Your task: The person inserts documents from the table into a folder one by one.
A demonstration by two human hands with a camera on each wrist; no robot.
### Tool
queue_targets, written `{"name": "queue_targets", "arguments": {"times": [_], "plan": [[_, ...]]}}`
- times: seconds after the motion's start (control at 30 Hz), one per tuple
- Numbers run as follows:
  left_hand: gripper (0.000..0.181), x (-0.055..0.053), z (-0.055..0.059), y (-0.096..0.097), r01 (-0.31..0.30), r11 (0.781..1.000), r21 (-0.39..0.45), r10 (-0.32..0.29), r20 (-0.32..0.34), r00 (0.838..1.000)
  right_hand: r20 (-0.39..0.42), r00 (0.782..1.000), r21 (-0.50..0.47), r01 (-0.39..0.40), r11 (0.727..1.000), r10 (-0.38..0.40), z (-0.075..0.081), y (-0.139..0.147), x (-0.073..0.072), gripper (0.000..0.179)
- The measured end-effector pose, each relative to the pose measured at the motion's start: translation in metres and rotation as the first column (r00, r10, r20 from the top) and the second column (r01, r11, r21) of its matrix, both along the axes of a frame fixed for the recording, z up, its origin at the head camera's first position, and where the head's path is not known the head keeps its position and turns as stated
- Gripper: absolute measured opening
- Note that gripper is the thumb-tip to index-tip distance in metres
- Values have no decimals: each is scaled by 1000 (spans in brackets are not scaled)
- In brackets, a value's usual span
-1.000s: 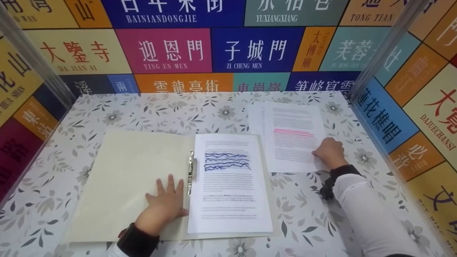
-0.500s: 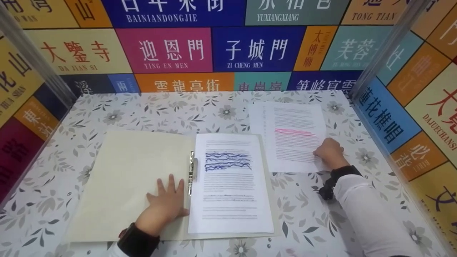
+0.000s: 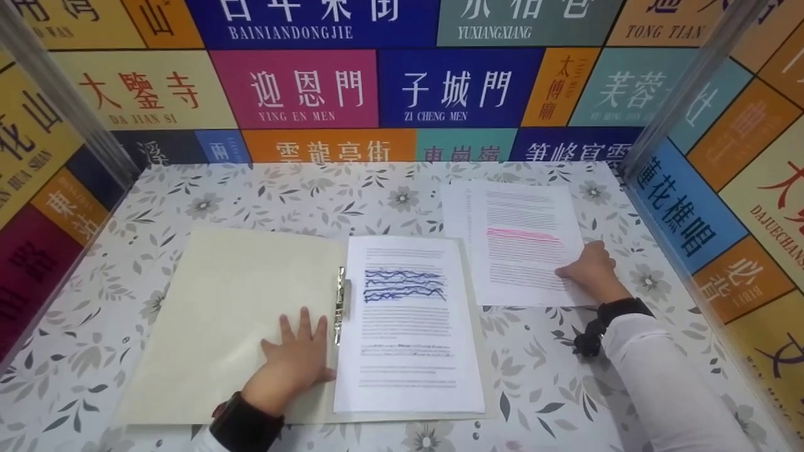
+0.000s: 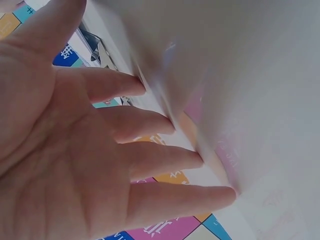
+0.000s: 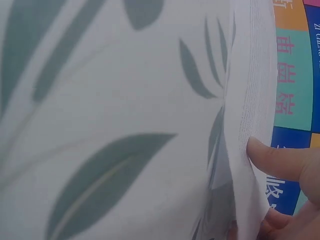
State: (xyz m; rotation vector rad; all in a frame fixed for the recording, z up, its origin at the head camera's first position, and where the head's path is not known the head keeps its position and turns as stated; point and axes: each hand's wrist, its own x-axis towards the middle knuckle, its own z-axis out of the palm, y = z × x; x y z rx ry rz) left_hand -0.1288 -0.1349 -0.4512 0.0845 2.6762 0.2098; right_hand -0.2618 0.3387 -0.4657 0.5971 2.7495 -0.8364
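Table with grey leaf-and-flower patterned covering (image 3: 251,194): bears all items listed; walled on 3 sides by coloured panels printed with Chinese place names (image 3: 295,88).

Open cream cardboard folder (image 3: 232,314): lies flat, left cover spread out, metal spring clip (image 3: 340,304) at the spine.

White printed sheet with blue scribbled lines (image 3: 408,326): 1 page, lying on the folder's right half, just beside the clip (whether the clip grips it cannot be told).

White printed sheet with a pink highlighted band (image 3: 518,242): lies on the table beyond and to the right of the folder, outside it; its near right edge is lifted slightly, as the right wrist view shows.

Left hand (image 3: 294,361): fingers straight and spread, palm pressing flat on the folder's left cover near the clip; holds nothing.

Right hand (image 3: 590,267): at the pink-marked sheet's right edge, fingertips (image 5: 265,155) curled against the paper edge, pinching or lifting it.

Progress, as judged: 1 sheet sits in the folder; the pink-marked sheet is only being taken up, not yet moved; folder remains open.
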Motion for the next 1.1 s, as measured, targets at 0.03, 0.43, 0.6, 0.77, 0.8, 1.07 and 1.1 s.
{"name": "queue_targets", "arguments": {"times": [0.03,0.43,0.6,0.77,0.8,1.07,1.1], "plan": [[94,0,0,0,0,1000,-2,0,1,1000,-3,1000,-12,-11,1000,11,0,1,1,84],[94,-1,-2,1,15,999,-38,-14,3,1000,-66,994,-117,-89,989,82,3,11,9,74],[94,0,-1,1,19,999,-31,-18,2,1000,-73,992,-99,-107,989,100,4,14,9,65],[94,1,1,1,18,999,-30,-17,5,1000,-72,994,-102,-87,991,79,4,19,11,58],[94,1,1,1,16,999,-29,-16,6,1000,-71,995,-110,-80,991,72,4,20,11,57],[95,0,-3,-1,14,1000,-16,-14,1,1000,-27,999,-209,20,978,-26,5,35,14,56],[94,0,-2,-1,15,1000,-16,-15,3,1000,-18,999,-216,32,976,-37,7,37,14,56]]}}
